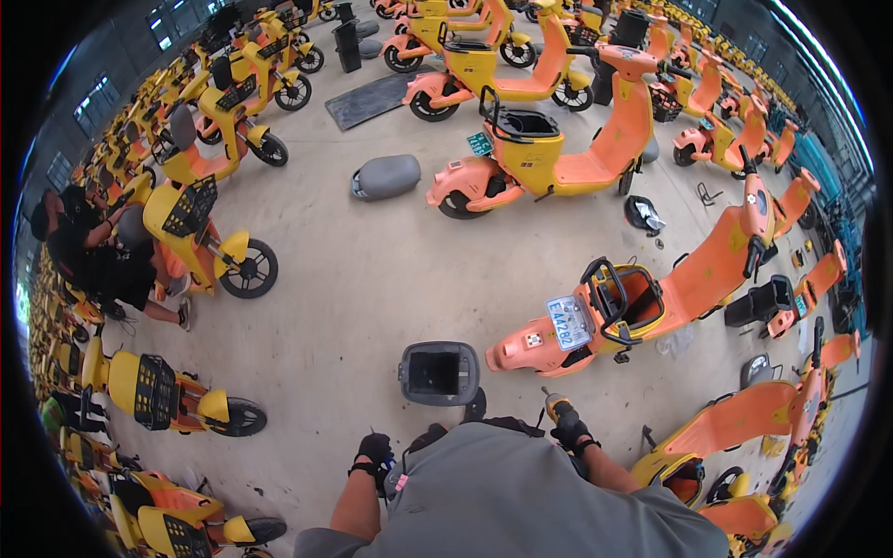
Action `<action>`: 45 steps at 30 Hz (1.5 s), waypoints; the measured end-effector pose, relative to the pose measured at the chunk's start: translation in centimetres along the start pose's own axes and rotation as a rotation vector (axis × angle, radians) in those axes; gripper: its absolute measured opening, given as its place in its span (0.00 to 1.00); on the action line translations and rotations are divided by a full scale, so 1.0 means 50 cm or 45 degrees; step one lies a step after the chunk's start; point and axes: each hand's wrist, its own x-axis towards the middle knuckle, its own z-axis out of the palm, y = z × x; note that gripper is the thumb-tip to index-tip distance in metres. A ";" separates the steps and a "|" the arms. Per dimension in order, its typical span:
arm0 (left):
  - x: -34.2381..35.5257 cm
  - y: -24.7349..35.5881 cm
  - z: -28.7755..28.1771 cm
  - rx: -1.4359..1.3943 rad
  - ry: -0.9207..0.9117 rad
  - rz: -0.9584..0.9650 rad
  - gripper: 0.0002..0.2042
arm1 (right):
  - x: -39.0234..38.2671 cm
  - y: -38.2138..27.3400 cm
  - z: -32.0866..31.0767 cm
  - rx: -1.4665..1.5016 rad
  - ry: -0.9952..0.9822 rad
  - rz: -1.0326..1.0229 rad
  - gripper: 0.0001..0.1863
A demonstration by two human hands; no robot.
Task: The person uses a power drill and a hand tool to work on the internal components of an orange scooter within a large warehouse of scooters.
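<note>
In my right hand, gloved in black, is a yellow-and-black power drill with a thin bit pointing forward. My left hand, also gloved, hangs low beside my body with its fingers curled. A thin tip and a bit of blue show at it, too small to name. On the floor just ahead lies a grey rounded piece with a black rectangular hollow, apart from both hands. Right of it stands an orange-and-yellow scooter, its seat off and its compartment open, with a blue-and-white plate at the rear.
A second seatless orange scooter stands farther ahead, near a loose grey seat. A dark flat board lies behind. Yellow scooters line the left, where a person in black sits. A black bag lies right.
</note>
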 end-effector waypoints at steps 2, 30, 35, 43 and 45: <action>0.023 0.024 -0.055 -0.060 -0.001 -0.065 0.09 | 0.005 -0.001 -0.001 0.062 0.010 -0.042 0.29; 0.151 0.027 -0.204 0.189 -0.083 0.118 0.10 | 0.087 0.051 0.154 0.335 1.037 -0.905 0.13; 0.163 0.020 -0.213 0.229 -0.131 0.118 0.11 | 0.060 0.035 0.129 0.187 1.074 -0.808 0.14; 0.143 -0.032 -0.210 0.413 -0.445 0.093 0.11 | 0.064 -0.004 0.097 0.228 1.017 -0.732 0.14; 0.154 -0.051 -0.219 0.427 -0.439 0.098 0.10 | 0.068 -0.018 0.096 0.237 1.002 -0.718 0.14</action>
